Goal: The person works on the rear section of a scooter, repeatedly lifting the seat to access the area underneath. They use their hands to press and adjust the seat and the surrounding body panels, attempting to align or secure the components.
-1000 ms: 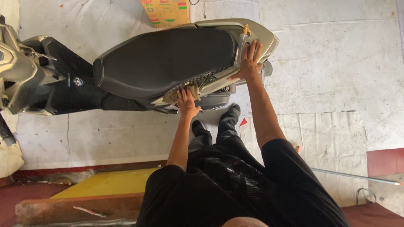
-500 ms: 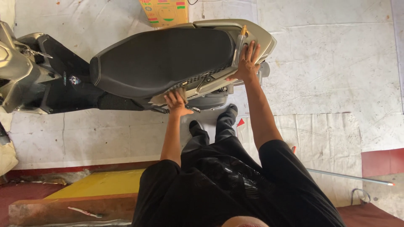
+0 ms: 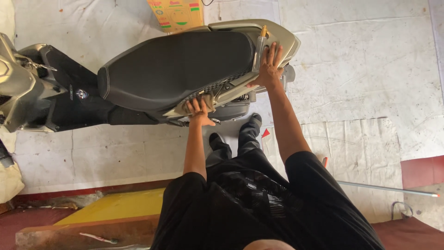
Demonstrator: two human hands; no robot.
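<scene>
A scooter with a black seat point(image 3: 175, 69) and beige side panels stands across the floor in front of me, its front to the left. My left hand point(image 3: 199, 110) presses on the beige side panel point(image 3: 217, 95) just below the seat's edge. My right hand point(image 3: 269, 68) lies flat, fingers spread, on the beige tail panel point(image 3: 282, 39) next to a silver grab rail with a gold tip point(image 3: 260, 44). Neither hand holds a loose object. My black-clad legs and black shoes point(image 3: 236, 136) stand beside the scooter.
A cardboard box point(image 3: 176, 15) sits behind the scooter. White sheets point(image 3: 370, 83) cover the floor. A thin metal rod point(image 3: 388, 189) lies at the right near a red mat point(image 3: 423, 171). A yellow board point(image 3: 115, 207) and a wooden plank lie at the lower left.
My left hand has slid a little left along the side panel below the seat. My right hand stays on the tail panel. The view has shifted slightly.
</scene>
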